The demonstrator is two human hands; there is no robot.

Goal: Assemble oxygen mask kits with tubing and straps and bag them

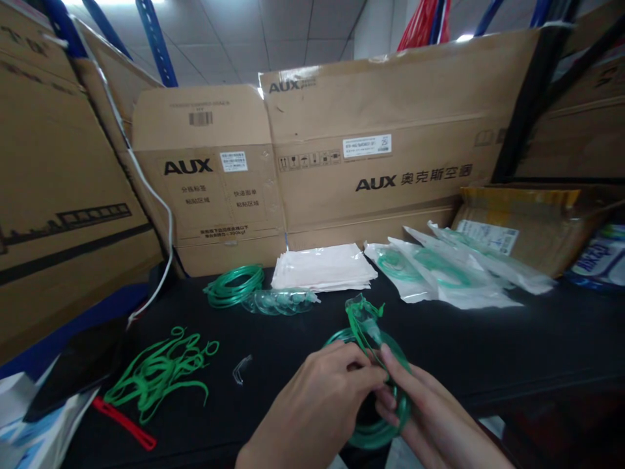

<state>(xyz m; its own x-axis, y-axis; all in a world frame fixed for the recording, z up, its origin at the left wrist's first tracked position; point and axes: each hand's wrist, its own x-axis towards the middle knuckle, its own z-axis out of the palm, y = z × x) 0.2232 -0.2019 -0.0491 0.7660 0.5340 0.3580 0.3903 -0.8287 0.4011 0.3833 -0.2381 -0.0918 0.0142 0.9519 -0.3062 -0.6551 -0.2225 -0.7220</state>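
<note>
Near the front edge of the black table, both my hands work on a coil of green tubing (374, 435) with a clear mask (372, 326) at its upper end. Green elastic strap (356, 329) runs down from the mask toward my fingers. My left hand (325, 384) is closed, thumb and index finger pinching at the strap over the coil. My right hand (420, 394) is closed round the coil's right side, its thumb up by the mask's connector. The fingertips partly hide one another, so the exact pinch point is unclear.
Loose green straps (163, 371), a red-handled tool (124, 422) and a bent clear strip (240, 370) lie left. Behind are a tubing coil (234, 285), clear masks (280, 301), white bags (322, 267) and filled bags (439, 267). Cardboard (342, 195) walls the back.
</note>
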